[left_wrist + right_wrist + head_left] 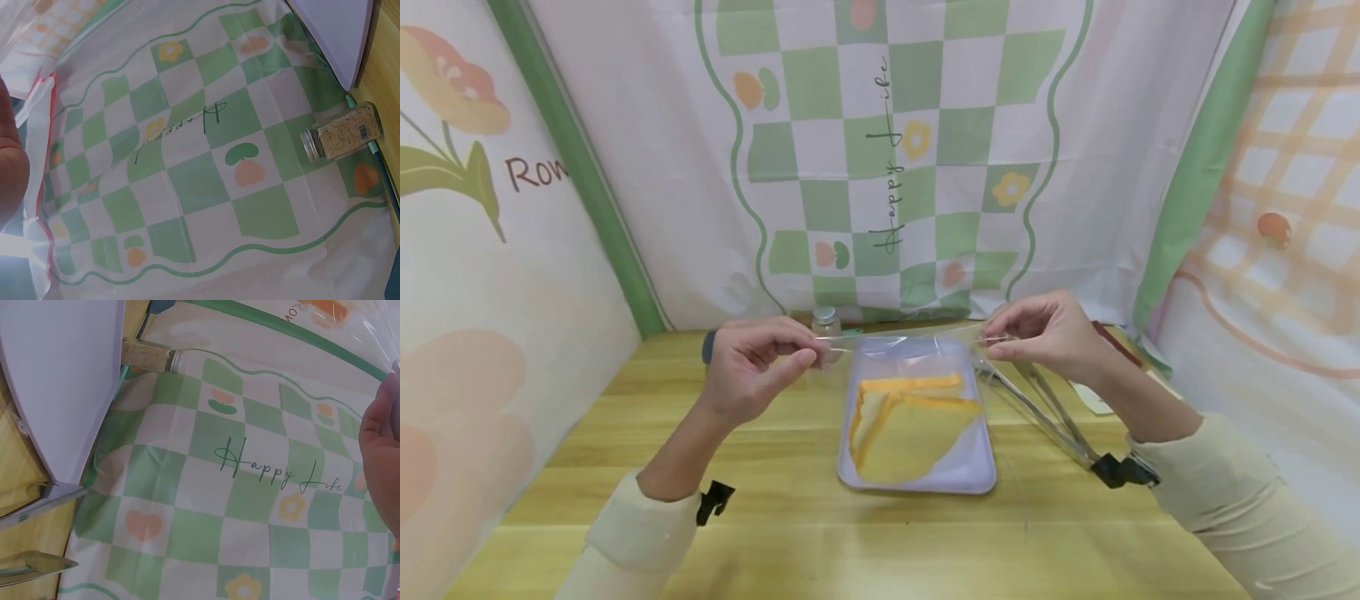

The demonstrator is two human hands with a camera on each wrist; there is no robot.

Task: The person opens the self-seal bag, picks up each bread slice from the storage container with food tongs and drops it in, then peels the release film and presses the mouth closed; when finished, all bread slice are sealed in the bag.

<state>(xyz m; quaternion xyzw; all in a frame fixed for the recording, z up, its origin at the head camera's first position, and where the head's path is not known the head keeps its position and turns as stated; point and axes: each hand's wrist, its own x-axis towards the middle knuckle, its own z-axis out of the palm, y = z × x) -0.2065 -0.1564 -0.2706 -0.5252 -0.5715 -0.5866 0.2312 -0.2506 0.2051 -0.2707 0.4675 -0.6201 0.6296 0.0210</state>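
Observation:
A clear plastic bag or film [917,342] is stretched between both hands above the table. My left hand [756,362] pinches its left end between thumb and fingers. The right hand [1048,333] pinches the other end the same way. Below the plastic are bread slices [917,433] with orange-brown crusts; they overlap a lavender tray [977,479] in the head view, and I cannot tell whether they are inside the plastic. In the left wrist view the left hand [9,156] shows only at the edge. The right wrist view catches part of the right hand [381,450] beside shiny film.
Metal tongs [1037,408] lie right of the tray, under the right forearm. A small glass jar [347,134] of grainy contents stands behind the tray. Past the right hand are a dark red object [1116,343] and a pale card [1090,398]. Printed cloth [895,150] encloses the wooden table.

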